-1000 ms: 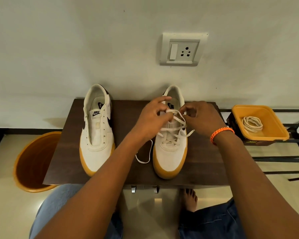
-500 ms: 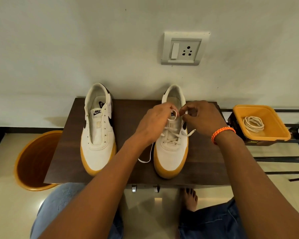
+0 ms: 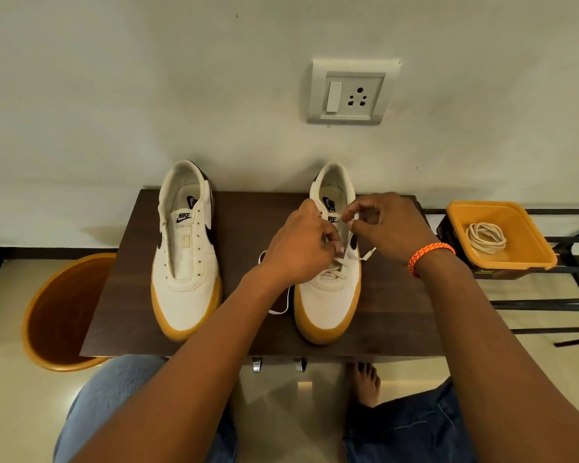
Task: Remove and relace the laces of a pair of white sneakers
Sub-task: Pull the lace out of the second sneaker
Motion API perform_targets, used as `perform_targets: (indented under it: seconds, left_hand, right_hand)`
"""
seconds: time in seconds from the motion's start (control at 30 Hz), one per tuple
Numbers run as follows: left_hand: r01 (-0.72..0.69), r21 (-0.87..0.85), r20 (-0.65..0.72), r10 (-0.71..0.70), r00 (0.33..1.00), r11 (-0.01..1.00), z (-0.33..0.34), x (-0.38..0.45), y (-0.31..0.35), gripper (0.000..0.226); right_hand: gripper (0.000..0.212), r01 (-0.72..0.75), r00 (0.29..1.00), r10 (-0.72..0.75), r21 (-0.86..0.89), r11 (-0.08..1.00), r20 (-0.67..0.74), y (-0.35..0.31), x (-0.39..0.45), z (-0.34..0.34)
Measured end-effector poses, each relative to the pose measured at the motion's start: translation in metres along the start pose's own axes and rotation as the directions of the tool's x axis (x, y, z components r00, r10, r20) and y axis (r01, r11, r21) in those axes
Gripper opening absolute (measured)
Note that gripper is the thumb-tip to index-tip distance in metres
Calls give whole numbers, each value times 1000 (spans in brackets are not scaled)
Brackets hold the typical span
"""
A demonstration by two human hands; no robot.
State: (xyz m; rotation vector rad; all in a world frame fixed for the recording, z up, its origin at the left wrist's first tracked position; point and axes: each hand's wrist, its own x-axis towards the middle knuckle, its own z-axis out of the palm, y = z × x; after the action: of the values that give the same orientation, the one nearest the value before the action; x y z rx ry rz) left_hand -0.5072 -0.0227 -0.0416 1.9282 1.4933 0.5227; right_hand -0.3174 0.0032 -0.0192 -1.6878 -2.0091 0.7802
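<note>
Sneakers on dark wooden table, side by side, long axes running 6 to 12 o'clock: toes toward the person at 6, heel openings toward the wall at 12. Left sneaker at 9 o'clock of table centre; eyelets bare, tongue exposed, no lace in it. Right sneaker at 3 o'clock of its partner, well apart from it, partly laced over the lower eyelets.

Left hand over the right sneaker's inner side, fingers curled down onto the lace; the exact pinch is hidden by the knuckles. Right hand at the sneaker's upper eyelets, thumb and forefinger pinching a strand of the same lace near the tongue. One free end trails onto the table at 9 o'clock of the toe; another end sticks out at 3 o'clock, below the right wrist with its orange bracelet.

Versus 0.5 s ago: right hand has lifted its strand higher toward the collar; left hand has slid lower, toward 6 o'clock, along the lacing. Both sneakers unmoved.

Orange tray at 3 o'clock of the table holds a coiled second lace. Orange bin on the floor at 9 o'clock.
</note>
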Motion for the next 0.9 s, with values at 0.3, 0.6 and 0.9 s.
perform_targets:
  seconds: [0.3, 0.6, 0.9]
  left_hand:
    - [180, -852, 81, -217, 973, 492, -27, 1, 8, 16]
    - [-123, 70, -154, 133, 979, 990, 0, -2, -4, 24]
    - [-80, 126, -120, 96, 988, 989, 4, -3, -2, 6]
  right_hand:
    - [16, -2, 1000, 2, 16, 1000, -7, 2, 0, -1]
    - [11, -19, 1000, 19, 4, 1000, -7, -1, 1, 2]
    - [20, -36, 999, 36, -11, 999, 4, -3, 1, 1]
